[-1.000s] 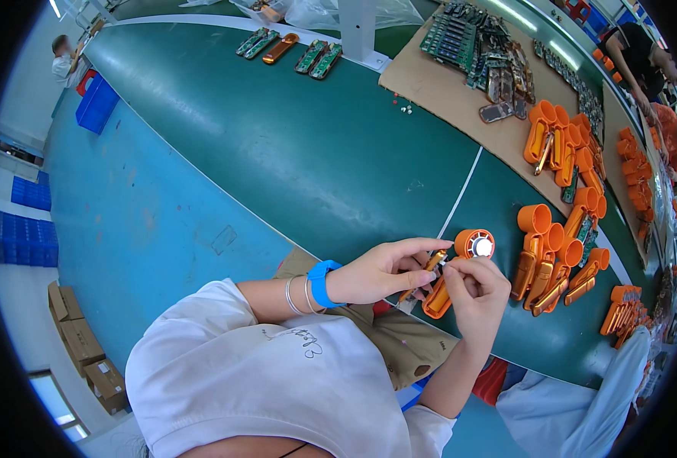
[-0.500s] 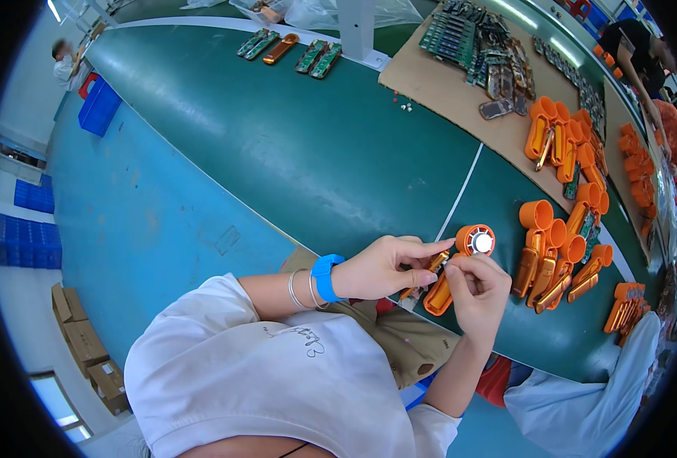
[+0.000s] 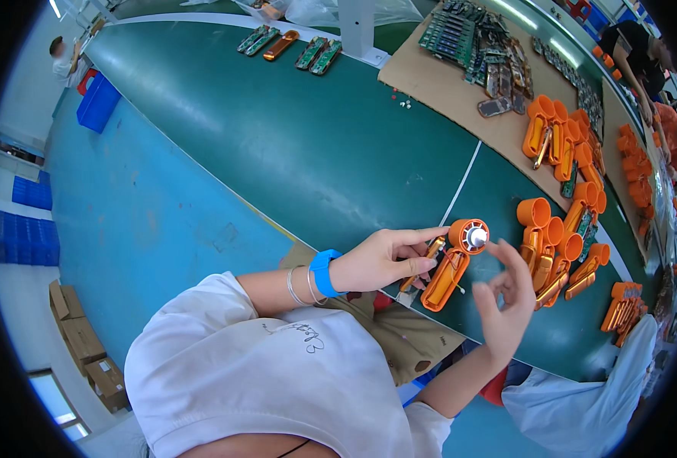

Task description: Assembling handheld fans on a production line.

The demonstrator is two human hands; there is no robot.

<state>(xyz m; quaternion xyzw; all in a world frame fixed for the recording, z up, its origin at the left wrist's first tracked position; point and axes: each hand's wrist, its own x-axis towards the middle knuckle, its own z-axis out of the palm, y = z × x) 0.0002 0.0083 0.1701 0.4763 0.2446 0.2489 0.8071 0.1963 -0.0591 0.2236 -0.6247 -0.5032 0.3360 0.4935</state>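
An orange handheld fan casing with a round head lies near the table's front edge. A silvery-white hub shows inside its ring. My left hand pinches a narrow gold handle cover beside the casing, its index finger reaching to the ring. Thin wires run over the casing's handle, and one pale wire end sticks out on the right. Just right of the casing my right hand is raised, fingers apart, with nothing visible in it; its index fingertip is near the ring.
Several orange fan casings stand in rows to the right, with more behind on brown cardboard. Green circuit boards are piled there. A few boards and an orange cover lie at the far edge, near a white post.
My right hand has let go at the casing and moved right and down, its fingers spreading. The casing has shifted slightly left, and its wires are now visible. My left hand keeps its pinch.
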